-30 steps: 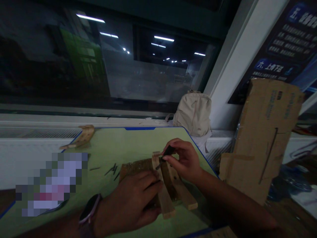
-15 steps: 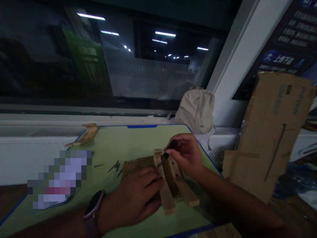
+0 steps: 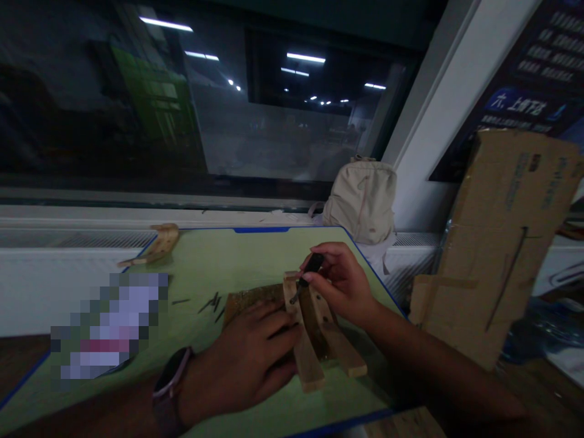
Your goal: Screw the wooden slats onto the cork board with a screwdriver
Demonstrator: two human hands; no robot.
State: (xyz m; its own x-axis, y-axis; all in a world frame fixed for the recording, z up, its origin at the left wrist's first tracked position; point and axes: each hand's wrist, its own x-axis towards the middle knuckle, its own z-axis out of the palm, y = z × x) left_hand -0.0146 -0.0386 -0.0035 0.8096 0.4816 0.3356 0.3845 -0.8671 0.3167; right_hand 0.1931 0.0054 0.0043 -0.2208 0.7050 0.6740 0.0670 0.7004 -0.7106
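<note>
Steeper now, the driver [image 3: 314, 264], pinched in the right hand [image 3: 343, 283], probably lining up better with the left bar [image 3: 308, 364]! Left hand [image 3: 244, 353] against that bar, grip hidden.

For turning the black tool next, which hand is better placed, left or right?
Probably the right hand: it grips the tool, with the tip at the left wooden strip. The left hand rests against that strip, apparently steadying it.
</note>
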